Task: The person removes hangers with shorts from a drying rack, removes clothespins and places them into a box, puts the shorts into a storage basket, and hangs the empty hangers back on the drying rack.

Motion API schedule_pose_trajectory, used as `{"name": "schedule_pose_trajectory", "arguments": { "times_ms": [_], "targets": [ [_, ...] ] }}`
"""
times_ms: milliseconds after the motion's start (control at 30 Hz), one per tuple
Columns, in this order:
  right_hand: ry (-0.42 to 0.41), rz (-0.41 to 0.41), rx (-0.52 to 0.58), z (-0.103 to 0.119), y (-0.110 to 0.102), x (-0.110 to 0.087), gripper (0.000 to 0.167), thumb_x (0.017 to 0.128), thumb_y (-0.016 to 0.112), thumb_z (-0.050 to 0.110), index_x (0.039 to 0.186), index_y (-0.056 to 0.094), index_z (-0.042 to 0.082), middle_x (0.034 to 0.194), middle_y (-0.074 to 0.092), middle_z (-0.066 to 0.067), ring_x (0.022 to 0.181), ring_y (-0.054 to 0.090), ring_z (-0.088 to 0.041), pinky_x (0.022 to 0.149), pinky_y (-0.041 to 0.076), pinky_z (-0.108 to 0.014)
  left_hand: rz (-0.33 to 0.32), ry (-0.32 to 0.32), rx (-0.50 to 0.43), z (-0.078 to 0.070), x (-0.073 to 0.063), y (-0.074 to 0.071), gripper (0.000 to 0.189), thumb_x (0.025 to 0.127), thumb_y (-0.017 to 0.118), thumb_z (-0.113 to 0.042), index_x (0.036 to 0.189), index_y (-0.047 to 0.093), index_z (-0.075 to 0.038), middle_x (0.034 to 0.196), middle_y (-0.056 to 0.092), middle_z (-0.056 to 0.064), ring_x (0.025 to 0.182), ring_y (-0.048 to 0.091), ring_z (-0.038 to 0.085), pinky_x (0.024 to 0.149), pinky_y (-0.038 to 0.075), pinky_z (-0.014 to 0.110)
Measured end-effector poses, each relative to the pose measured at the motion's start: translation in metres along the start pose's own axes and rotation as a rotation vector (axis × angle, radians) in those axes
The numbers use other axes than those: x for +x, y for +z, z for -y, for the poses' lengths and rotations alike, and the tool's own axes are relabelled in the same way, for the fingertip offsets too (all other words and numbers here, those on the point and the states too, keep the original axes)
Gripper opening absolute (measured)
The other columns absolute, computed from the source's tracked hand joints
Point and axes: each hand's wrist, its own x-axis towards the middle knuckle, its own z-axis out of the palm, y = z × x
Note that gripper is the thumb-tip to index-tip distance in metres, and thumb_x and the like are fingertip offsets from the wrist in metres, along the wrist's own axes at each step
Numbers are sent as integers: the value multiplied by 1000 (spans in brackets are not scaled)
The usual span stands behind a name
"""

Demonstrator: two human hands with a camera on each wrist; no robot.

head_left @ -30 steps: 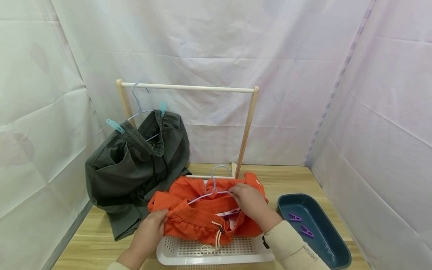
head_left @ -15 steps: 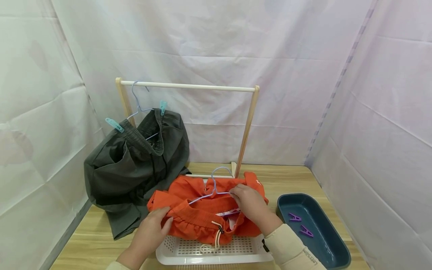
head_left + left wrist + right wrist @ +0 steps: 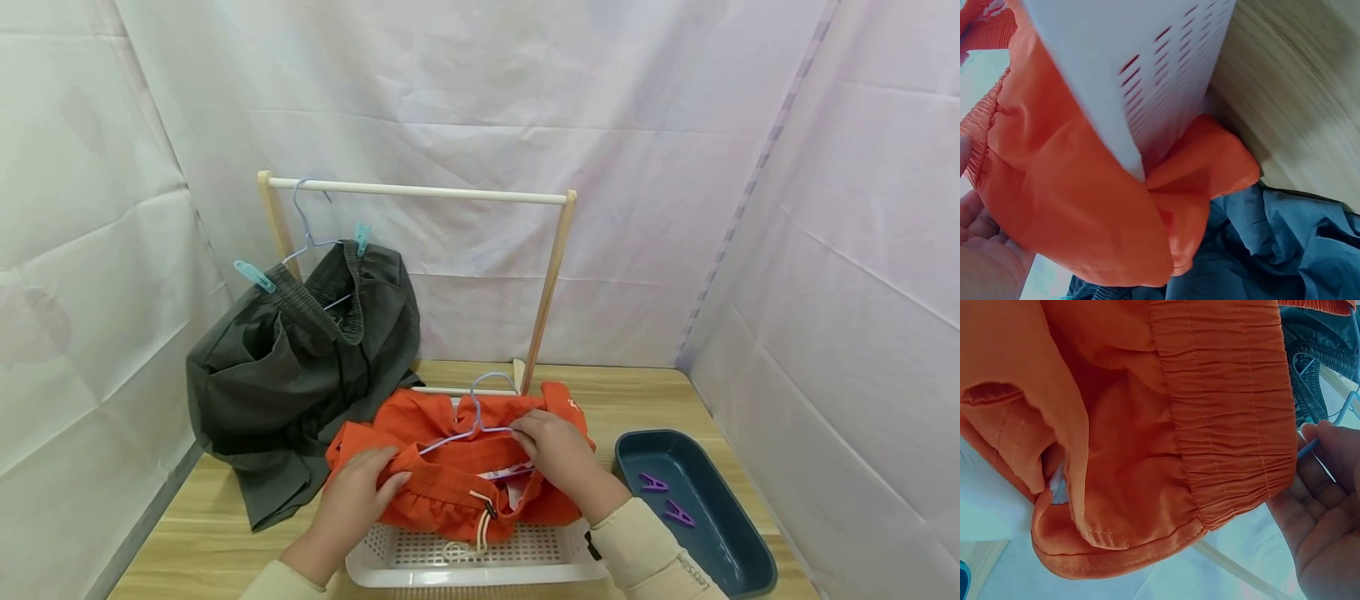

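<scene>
Seen from the head, orange drawstring pants (image 3: 442, 500) lie bunched across a white basket (image 3: 480, 577), cloth spilling over its 9 o'clock side. The gathered elastic waistband gapes open; cream cords with a black toggle trail toward 6 o'clock. A lavender wire hanger (image 3: 477, 415) sits partly inside the waist, its hook toward 12, one arm sloping toward 8. The left hand (image 3: 356, 492) grips the waistband near 9 o'clock; the right hand (image 3: 557, 450) pinches the hanger's 3 o'clock arm.
</scene>
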Motion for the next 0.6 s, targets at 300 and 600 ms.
{"name": "schedule_pose_trajectory", "arguments": {
  "times_ms": [300,600],
  "targets": [
    [19,17,35,-6,-1,-3,18,90,68,19,105,73,11,99,68,1,94,62,-17,86,55,-38,-15,32,-4,-3,2,2,34,84,74,-23,113,67,-7,104,66,5,99,62,23,84,55,42],
    [-10,27,-1,-8,-2,-4,13,87,71,21,98,73,15,93,67,4,87,61,-13,81,56,-34,-20,81,11,-8,3,1,19,84,73,-17,101,68,-11,93,64,-1,88,59,16,80,55,38]
  ]
}}
